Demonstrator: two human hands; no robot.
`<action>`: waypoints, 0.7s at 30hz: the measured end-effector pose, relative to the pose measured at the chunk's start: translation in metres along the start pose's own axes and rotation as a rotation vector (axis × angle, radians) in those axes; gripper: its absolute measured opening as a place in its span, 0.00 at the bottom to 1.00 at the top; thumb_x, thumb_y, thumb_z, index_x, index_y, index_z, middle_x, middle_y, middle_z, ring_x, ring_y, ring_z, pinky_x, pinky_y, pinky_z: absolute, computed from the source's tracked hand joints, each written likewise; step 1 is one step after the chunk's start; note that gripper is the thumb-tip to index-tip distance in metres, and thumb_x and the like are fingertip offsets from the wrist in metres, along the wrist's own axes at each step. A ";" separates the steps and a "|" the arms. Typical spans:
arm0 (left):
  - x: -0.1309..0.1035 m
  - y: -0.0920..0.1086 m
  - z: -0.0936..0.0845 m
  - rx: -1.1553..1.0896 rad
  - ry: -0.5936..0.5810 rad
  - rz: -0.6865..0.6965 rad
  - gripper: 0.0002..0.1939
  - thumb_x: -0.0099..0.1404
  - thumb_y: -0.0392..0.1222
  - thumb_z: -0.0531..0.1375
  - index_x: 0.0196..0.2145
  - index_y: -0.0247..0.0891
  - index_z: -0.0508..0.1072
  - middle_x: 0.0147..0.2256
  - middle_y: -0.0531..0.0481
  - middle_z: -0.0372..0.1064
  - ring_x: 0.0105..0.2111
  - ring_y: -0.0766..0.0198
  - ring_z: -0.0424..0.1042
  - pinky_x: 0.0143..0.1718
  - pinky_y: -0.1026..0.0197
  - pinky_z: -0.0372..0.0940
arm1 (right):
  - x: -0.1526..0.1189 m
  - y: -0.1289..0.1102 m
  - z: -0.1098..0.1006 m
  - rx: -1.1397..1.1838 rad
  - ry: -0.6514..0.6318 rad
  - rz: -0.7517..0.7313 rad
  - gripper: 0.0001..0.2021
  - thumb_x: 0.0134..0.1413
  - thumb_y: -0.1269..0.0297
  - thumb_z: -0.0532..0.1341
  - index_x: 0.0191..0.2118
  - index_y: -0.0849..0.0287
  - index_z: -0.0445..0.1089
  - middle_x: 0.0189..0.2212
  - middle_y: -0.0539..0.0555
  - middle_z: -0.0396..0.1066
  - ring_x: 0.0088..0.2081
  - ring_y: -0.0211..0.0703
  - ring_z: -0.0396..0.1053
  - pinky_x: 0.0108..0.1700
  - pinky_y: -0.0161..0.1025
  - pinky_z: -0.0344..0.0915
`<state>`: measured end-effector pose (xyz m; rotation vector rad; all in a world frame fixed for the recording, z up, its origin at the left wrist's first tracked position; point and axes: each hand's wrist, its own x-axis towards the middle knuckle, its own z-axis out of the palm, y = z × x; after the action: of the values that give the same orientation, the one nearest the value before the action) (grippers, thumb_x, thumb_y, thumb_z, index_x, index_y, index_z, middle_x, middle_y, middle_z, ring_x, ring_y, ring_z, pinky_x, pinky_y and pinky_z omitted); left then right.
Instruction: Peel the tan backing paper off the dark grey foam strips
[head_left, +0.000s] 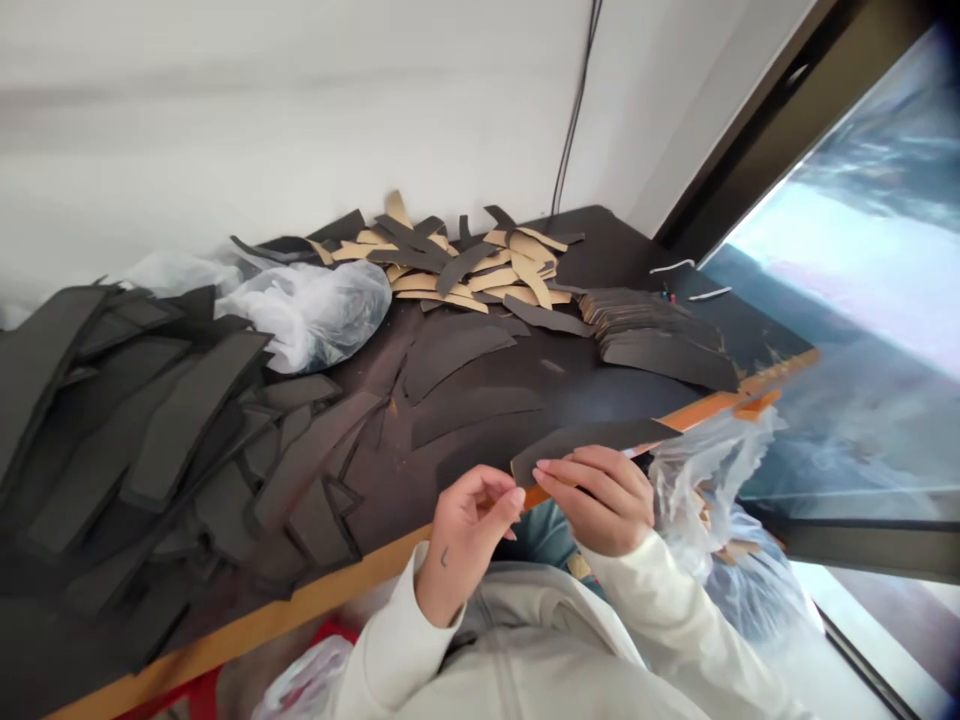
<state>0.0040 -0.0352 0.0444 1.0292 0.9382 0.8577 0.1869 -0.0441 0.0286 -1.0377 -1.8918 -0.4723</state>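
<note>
A dark curved piece [592, 437] lies across the table's front edge. My right hand [600, 495] grips its lower left part between thumb and fingers. At the left end of the same piece is my left hand [476, 520], its thumb and fingers pinched together; whatever is between them is too small to make out. More dark curved pieces [457, 352] lie flat just beyond my hands. To their right is a neat stack of dark pieces [660, 335].
Dark pieces [187, 430] cover the left of the table. Tan and dark strips [487, 270] are heaped at the back, beside a clear plastic bag [322, 310]. Another plastic bag [712, 480] hangs at the right front edge. A glass door [862, 300] stands at the right.
</note>
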 end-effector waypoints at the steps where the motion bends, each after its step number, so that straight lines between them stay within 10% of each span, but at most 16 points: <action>1: 0.001 0.000 -0.002 -0.016 -0.007 -0.012 0.21 0.60 0.60 0.62 0.30 0.36 0.69 0.26 0.53 0.66 0.26 0.68 0.66 0.26 0.66 0.67 | -0.001 0.001 0.002 0.017 -0.003 -0.001 0.14 0.55 0.75 0.64 0.43 0.49 0.76 0.34 0.47 0.80 0.35 0.41 0.74 0.39 0.40 0.74; 11: 0.009 0.003 -0.005 0.099 -0.034 0.076 0.18 0.70 0.56 0.54 0.31 0.38 0.63 0.27 0.56 0.60 0.26 0.70 0.62 0.30 0.65 0.62 | -0.002 0.000 0.019 0.069 -0.044 0.075 0.13 0.51 0.73 0.68 0.42 0.52 0.76 0.33 0.50 0.79 0.37 0.44 0.74 0.46 0.43 0.74; 16: 0.012 0.001 -0.007 0.301 -0.016 0.338 0.15 0.74 0.49 0.49 0.32 0.39 0.62 0.31 0.53 0.59 0.31 0.67 0.61 0.35 0.63 0.60 | 0.011 -0.018 0.021 0.378 -0.153 0.318 0.12 0.57 0.57 0.64 0.45 0.57 0.72 0.35 0.56 0.78 0.40 0.48 0.75 0.43 0.44 0.74; 21: 0.013 -0.001 -0.013 0.440 -0.089 0.429 0.10 0.74 0.43 0.49 0.33 0.40 0.62 0.33 0.52 0.59 0.34 0.65 0.62 0.38 0.62 0.59 | 0.012 -0.028 0.019 0.574 -0.198 0.534 0.05 0.60 0.68 0.58 0.40 0.55 0.70 0.34 0.54 0.74 0.36 0.44 0.73 0.37 0.41 0.71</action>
<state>-0.0034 -0.0198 0.0374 1.6767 0.8615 0.9674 0.1511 -0.0418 0.0313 -1.1509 -1.6662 0.4705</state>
